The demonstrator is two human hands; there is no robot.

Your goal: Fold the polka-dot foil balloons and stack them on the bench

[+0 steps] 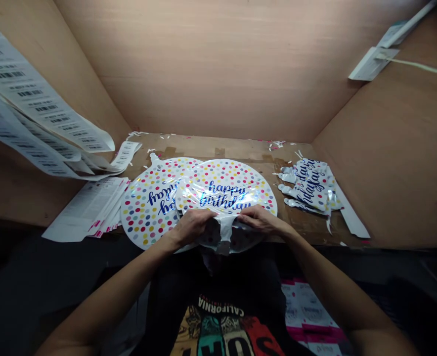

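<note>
A flat foil balloon (226, 183), white with coloured dots and blue "happy birthday" lettering, lies in front of me with its near edge lifted. My left hand (196, 226) pinches that edge left of the balloon's neck. On the other side of the neck, my right hand (259, 219) grips the same edge, fingers closed. The white neck tab (225, 232) hangs between both hands toward my body. Beneath and to the left lies another flat dotted balloon (144, 205), its lettering turned upside down and partly covered.
Folded dotted balloons (311, 185) sit at the right beside a white card strip (354, 212). White and pink cards (92, 207) are stacked at the left, under hanging strips of barcode labels (36, 91). Board walls enclose the cardboard-covered table (199, 143). Pink-and-white packets (311, 311) lie below at right.
</note>
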